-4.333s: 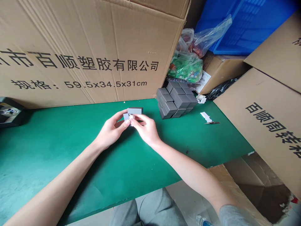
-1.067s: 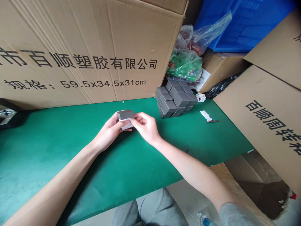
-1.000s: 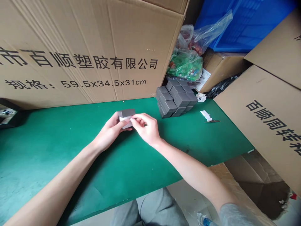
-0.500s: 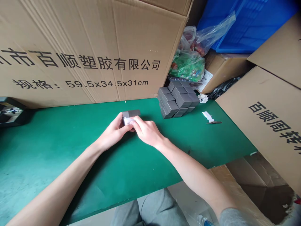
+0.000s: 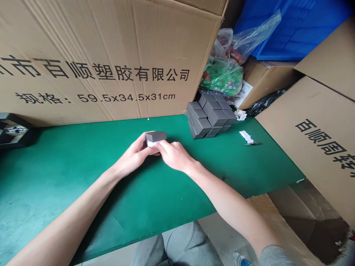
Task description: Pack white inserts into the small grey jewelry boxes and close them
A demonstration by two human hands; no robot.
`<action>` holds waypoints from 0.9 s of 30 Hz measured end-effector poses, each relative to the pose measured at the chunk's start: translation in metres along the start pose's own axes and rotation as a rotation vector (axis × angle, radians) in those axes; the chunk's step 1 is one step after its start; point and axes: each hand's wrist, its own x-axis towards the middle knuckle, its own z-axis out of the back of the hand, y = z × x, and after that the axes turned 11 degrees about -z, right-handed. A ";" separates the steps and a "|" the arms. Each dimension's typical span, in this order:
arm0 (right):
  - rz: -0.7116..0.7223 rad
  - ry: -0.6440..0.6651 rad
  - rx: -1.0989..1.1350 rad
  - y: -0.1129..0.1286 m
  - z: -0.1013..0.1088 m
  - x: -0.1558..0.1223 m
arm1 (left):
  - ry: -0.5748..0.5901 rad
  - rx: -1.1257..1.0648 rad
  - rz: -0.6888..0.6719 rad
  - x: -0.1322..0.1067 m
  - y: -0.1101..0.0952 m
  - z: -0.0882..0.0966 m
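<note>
A small dark grey lidded box (image 5: 156, 136) is between my hands, above the green table. Its lid is partly lowered, and something white (image 5: 151, 143) shows in the gap under it. My left hand (image 5: 135, 153) wraps the box's left side, thumb across the near face. From the right, my right hand (image 5: 176, 156) grips the near right corner with bent fingers, which cover part of the white content. Right of my hands, a stack of similar grey boxes (image 5: 208, 117) stands on the table.
The green table (image 5: 155, 199) backs onto a big cardboard carton (image 5: 111, 40). White paper scraps (image 5: 246, 137) lie at the right, beside another carton (image 5: 318, 125). Plastic bags (image 5: 224, 75) and a blue crate (image 5: 288, 33) are behind. A dark frame-like object (image 5: 15, 131) stands at far left.
The lid of the small grey box has swung down towards me, narrowing the gap over the white content. Both hands stay in nearly the same place.
</note>
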 end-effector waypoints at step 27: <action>-0.011 -0.080 0.199 0.002 -0.009 -0.006 | -0.021 -0.167 0.071 0.003 0.008 0.005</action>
